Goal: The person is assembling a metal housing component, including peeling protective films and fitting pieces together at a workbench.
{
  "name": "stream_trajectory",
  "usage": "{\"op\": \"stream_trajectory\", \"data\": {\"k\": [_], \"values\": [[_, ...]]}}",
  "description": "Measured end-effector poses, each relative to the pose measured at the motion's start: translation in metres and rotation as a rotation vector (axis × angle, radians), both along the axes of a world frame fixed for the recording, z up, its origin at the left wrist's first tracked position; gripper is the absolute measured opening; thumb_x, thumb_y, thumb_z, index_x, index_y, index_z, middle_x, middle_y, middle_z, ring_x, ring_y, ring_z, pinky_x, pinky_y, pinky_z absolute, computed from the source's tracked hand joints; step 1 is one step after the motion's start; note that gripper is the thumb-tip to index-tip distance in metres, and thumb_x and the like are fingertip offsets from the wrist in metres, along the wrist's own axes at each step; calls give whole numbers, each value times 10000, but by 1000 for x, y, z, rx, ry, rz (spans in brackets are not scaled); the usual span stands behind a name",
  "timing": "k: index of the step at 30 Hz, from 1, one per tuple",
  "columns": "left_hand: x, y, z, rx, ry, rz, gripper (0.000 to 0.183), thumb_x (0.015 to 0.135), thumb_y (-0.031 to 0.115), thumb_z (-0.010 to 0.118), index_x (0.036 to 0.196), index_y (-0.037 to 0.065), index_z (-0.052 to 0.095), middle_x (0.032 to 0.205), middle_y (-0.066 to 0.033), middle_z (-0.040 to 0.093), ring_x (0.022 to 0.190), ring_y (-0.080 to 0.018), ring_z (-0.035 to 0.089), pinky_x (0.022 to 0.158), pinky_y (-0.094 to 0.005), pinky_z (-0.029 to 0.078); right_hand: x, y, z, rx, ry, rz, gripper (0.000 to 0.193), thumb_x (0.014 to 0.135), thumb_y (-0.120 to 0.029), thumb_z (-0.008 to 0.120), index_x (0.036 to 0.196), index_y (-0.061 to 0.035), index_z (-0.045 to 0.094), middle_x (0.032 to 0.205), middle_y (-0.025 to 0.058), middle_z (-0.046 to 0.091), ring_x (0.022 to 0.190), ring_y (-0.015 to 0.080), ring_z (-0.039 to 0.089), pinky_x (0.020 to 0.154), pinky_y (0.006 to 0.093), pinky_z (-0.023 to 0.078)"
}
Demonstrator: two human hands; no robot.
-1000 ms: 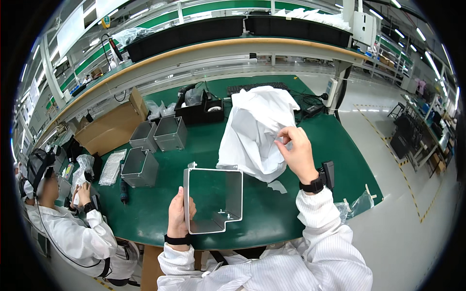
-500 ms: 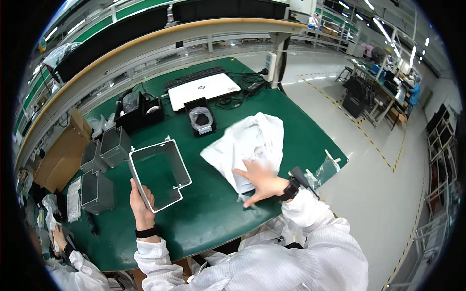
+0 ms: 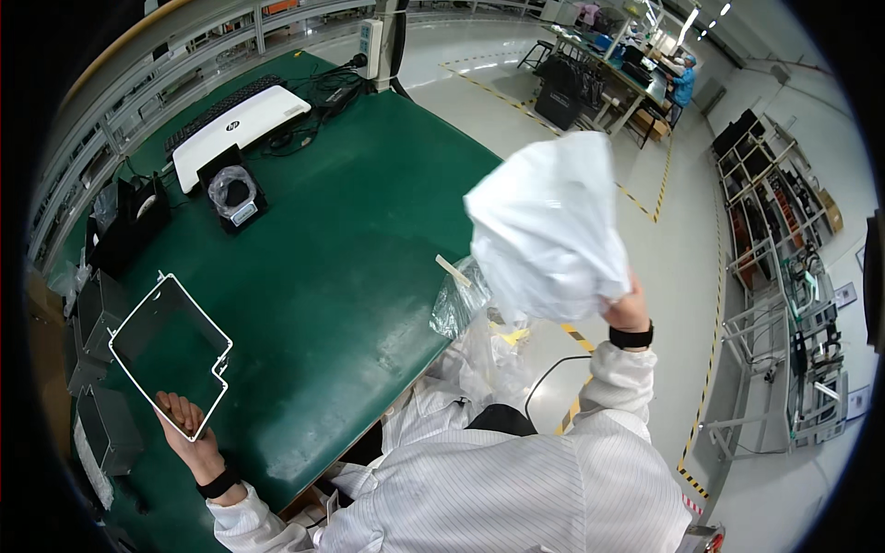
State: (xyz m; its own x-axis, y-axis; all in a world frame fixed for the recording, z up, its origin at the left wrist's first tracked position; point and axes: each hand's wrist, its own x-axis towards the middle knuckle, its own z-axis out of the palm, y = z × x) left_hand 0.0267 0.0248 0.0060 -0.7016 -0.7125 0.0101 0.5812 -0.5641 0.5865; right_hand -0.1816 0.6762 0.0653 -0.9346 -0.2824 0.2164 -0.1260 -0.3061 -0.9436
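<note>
My left hand (image 3: 192, 431) grips the lower edge of an open, stepped grey housing (image 3: 195, 323) with a white rim. It is tilted over the left part of the green worktable (image 3: 341, 249). At the right, my right hand (image 3: 629, 309) holds a crumpled white plastic bag (image 3: 548, 221) by its lower right corner. The bag hangs in the air beyond the table's right edge, slightly blurred by motion. Part of the right hand's fingers is hidden behind the bag.
More grey housings (image 3: 109, 429) stand at the left. Toward the back are a white flat device (image 3: 240, 129) and a black bin (image 3: 247, 201). Clear plastic (image 3: 458, 300) lies at the table's right edge, above a clear bag (image 3: 498, 359). A person in blue (image 3: 682, 81) is far off.
My right hand, open over the white bag on the table before, has taken hold of it and lifted it rightward off the table. The view has turned right. My left hand still holds the housing.
</note>
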Motion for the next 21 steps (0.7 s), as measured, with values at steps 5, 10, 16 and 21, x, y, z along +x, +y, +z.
{"op": "stream_trajectory", "data": {"k": [5, 10, 16, 21], "values": [[-1, -3, -6, 2, -9, 18, 258, 1065, 215, 469, 855, 69, 429, 644, -2, 321, 444, -81, 285, 370, -209, 281, 13, 153, -92, -370, -157, -325, 557, 894, -220, 524, 1390, 27, 464, 1343, 181, 580, 1221, 352, 577, 1044, 493, 467], [-1, 6, 1, -4, -60, 32, 263, 1066, 217, 467, 849, 72, 436, 634, 1, 315, 444, -79, 280, 380, -211, 281, -10, 71, -208, -534, -457, -490, 505, 890, -266, 555, 1338, -34, 545, 1303, 113, 623, 1199, 309, 594, 1044, 468, 464], [-6, 6, -6, -23, -73, 1, 328, 1067, 291, 468, 806, 96, 435, 599, 15, 292, 444, -62, 262, 379, -225, 236, -23, -87, -298, 813, -150, -517, 463, 927, -312, 562, 1266, 2, 592, 1185, 123, 672, 1110, 291, 626, 927, 401, 486], [-16, 34, 20, -46, -274, 148, 375, 1046, 377, 499, 759, 140, 453, 558, 42, 261, 416, -60, 202, 368, -238, 198, -21, -132, -301, 1237, -268, 58, 459, 923, -304, 579, 1257, 10, 597, 1187, 128, 672, 1102, 290, 626, 919, 391, 487]]}}
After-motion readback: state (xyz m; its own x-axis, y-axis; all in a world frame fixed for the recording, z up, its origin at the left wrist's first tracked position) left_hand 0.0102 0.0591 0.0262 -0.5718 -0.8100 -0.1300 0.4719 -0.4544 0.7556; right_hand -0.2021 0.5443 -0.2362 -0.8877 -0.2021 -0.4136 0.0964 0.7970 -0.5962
